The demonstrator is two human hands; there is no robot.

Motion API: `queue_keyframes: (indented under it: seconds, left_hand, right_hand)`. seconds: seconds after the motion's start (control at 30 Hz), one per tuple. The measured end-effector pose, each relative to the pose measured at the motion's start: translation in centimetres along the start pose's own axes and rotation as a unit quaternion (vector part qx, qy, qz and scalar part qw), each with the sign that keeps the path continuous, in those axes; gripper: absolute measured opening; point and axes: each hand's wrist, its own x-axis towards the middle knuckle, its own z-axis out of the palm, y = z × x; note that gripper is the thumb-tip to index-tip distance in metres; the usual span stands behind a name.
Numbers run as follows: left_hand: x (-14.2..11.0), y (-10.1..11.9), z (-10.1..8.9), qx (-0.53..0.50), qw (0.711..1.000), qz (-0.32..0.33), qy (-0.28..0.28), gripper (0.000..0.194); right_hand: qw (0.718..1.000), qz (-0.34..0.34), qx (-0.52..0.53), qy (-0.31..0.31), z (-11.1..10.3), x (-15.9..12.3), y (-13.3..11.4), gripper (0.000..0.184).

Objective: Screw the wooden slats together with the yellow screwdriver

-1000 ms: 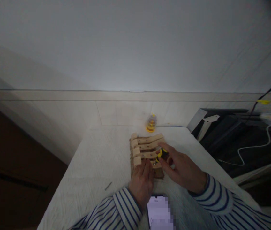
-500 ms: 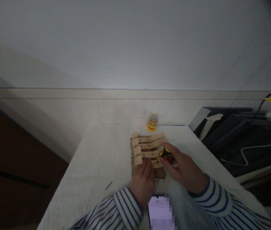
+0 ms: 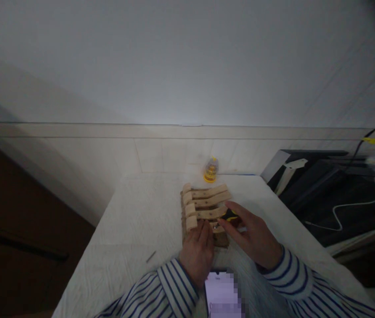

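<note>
A brown rough-edged board (image 3: 221,240) lies on the white-covered table, with several pale curved strips (image 3: 207,193) fixed across it by small dark screws. Each strip ends in a rolled block on the left. My left hand (image 3: 198,251) presses its closed fingers on the nearest strip (image 3: 218,229). My right hand (image 3: 256,236) pinches a small screwdriver with a yellow-and-black handle (image 3: 229,215); its tip points down-left at that strip, beside my left fingertips. Whether the tip sits in a screw is too small to tell.
A clear yellow-based bit case (image 3: 210,171) stands behind the board by the wall. A thin metal rod (image 3: 151,256) lies on the left of the table cloth (image 3: 124,221). A phone (image 3: 223,293) lies at the near edge. Dark panels and a white cable (image 3: 356,203) are at right.
My right hand has turned the screwdriver handle, which now leans lower and flatter between the fingers. My left hand stays on the strip.
</note>
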Motion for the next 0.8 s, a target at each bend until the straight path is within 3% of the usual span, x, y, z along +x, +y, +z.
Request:
queue_keyframes:
  seconds: [0.23,0.4,0.8]
  left_hand:
    - [-0.11,-0.20,0.12,-0.005,1.000,-0.001,-0.001,0.031]
    - [-0.10,-0.15,0.28,-0.003,1.000,-0.003,0.001,0.030]
    - [-0.06,-0.03,0.14,0.010,1.000,0.004,0.003,0.031]
  right_hand:
    - [0.999,0.020,0.009,-0.036,-0.60,0.21,-0.69,0.046]
    - [0.998,0.020,0.022,-0.059,-0.85,0.27,-0.73,0.045]
    - [0.999,-0.006,0.012,-0.045,-0.79,0.22,-0.39,0.044]
